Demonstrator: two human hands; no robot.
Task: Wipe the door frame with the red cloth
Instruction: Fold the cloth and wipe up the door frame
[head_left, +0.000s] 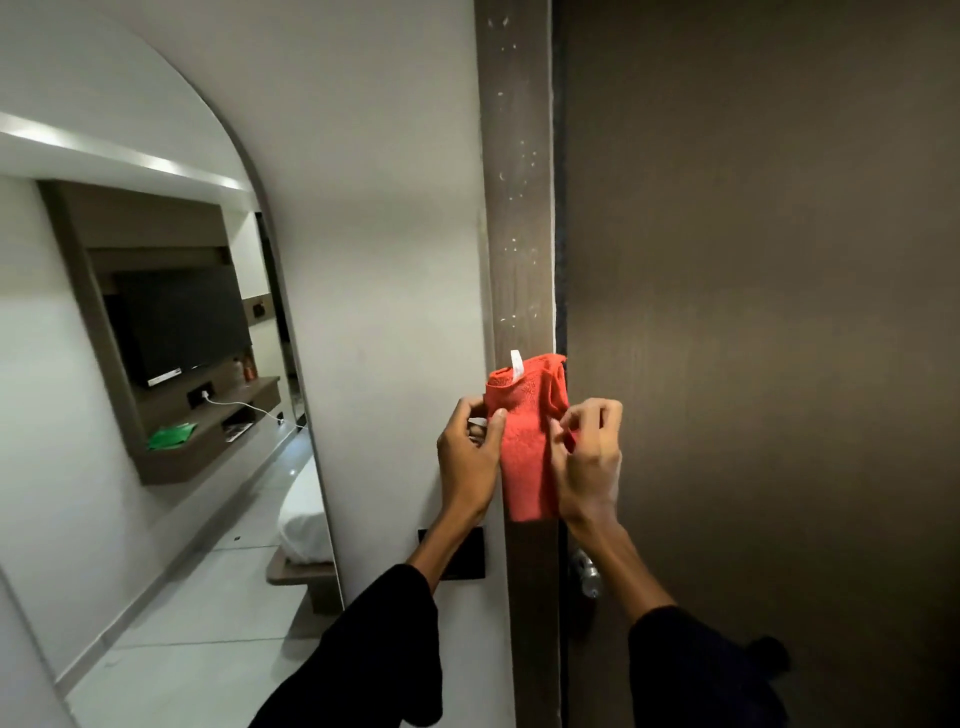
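Note:
The brown door frame (517, 208) runs upright through the middle of the view, speckled with white spots. A folded red cloth (524, 441) with a white tag at its top lies against the frame at chest height. My left hand (467, 457) grips the cloth's left edge between thumb and fingers. My right hand (589, 457) pinches its right edge. Both sleeves are black. The cloth covers the frame's width where I hold it.
A dark brown door (753, 312) fills the right side, with a metal knob (587, 569) below my right wrist. A dark switch plate (470, 553) sits on the white wall left of the frame. An arched mirror (156, 364) on the left reflects a TV and bed.

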